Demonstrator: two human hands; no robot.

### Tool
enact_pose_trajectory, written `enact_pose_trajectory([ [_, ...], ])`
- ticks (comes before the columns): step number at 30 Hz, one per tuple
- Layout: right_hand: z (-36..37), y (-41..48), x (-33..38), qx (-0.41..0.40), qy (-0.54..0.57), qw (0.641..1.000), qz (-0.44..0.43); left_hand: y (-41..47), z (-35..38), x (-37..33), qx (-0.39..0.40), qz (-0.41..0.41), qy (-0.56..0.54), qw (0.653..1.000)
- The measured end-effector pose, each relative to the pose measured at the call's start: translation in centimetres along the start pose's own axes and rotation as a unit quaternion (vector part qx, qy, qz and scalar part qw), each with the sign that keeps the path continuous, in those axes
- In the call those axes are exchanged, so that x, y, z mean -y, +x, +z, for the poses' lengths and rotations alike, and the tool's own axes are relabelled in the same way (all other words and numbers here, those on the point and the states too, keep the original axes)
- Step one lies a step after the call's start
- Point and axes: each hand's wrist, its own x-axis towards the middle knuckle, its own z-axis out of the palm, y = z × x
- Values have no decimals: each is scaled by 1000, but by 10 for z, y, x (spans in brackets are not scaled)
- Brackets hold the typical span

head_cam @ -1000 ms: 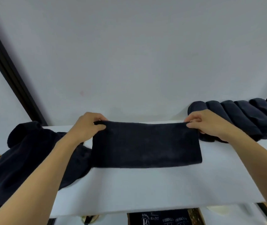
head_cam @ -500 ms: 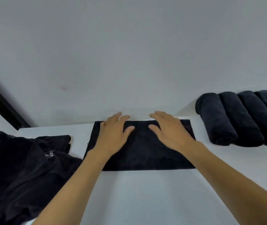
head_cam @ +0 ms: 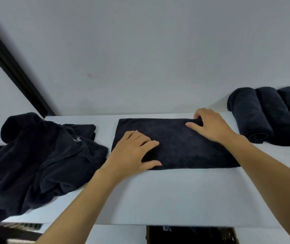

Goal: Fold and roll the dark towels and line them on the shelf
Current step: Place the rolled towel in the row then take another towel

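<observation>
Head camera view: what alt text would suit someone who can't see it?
Two hands work a folded dark towel lying flat on a white shelf: the left hand presses it, the right hand grips its far right edge. A heap of loose dark towels lies left; rolled towels line the right.

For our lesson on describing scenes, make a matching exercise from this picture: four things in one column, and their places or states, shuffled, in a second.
Column one:
1. folded towel
2. rolled towels
3. towel heap
4. right hand

Column two:
A. crumpled at the left end of the shelf
B. pinches a towel's far edge
C. lies flat at the middle
D. side by side at the right end

Pairs: 1-C, 2-D, 3-A, 4-B.
</observation>
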Motion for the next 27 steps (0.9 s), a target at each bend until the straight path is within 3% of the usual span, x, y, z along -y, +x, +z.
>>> enact_pose_trajectory([
  [2,-9,-8,-1,29,37,998,38,2,-5,-6,11,15,-26,999],
  [5,-24,-23,-5,70,2,993,94,1,-4,-13,36,65,-29,997],
  [8,-38,-48,-1,112,-44,985,127,2,3,-3,-3,114,-4,994],
  [10,-44,-71,7,140,-25,978,153,10,0,16,-17,72,55,996],
  [12,-44,-97,19,157,17,974,164,19,-5,27,2,-36,95,995],
  [15,-33,-130,41,155,85,971,163,16,-11,4,37,-136,20,990],
  [18,-19,-151,58,132,144,966,171,-11,-21,-50,-4,-53,-150,987],
  [20,-14,-163,65,114,161,965,174,-36,-28,-76,-29,-10,-167,985],
  [24,-11,-180,73,108,165,964,177,-86,-34,-100,14,70,-98,993],
  [27,-15,-192,76,65,23,986,153,-106,-32,-110,38,57,5,998],
])
